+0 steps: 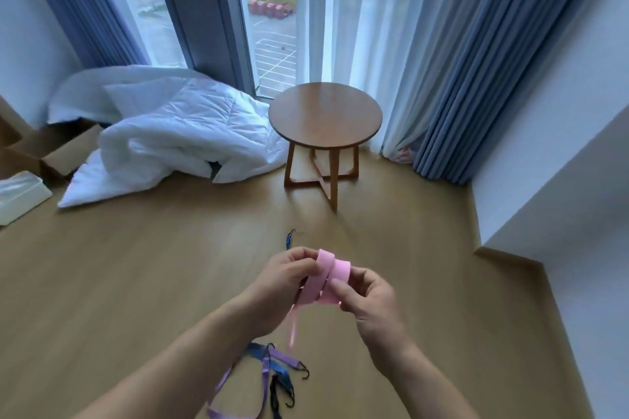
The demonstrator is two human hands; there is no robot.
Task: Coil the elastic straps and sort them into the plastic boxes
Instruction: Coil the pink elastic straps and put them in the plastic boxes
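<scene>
**Cool daylight, soft focus, bowed edges**

Daylight enters through the window (269, 27) at 12 o'clock and glows through the sheer curtain (357, 27) at 1 o'clock, which is nearly washed out. The floor (136, 265) shows a pale sheen below the round table (325, 112). Detail is soft throughout, and the pink strap (328, 279) smears along its hanging tail. The wall (561, 95) at 3 o'clock bows.

Matt cloth pink strap (328, 277), smooth wood floor (136, 265)
</scene>
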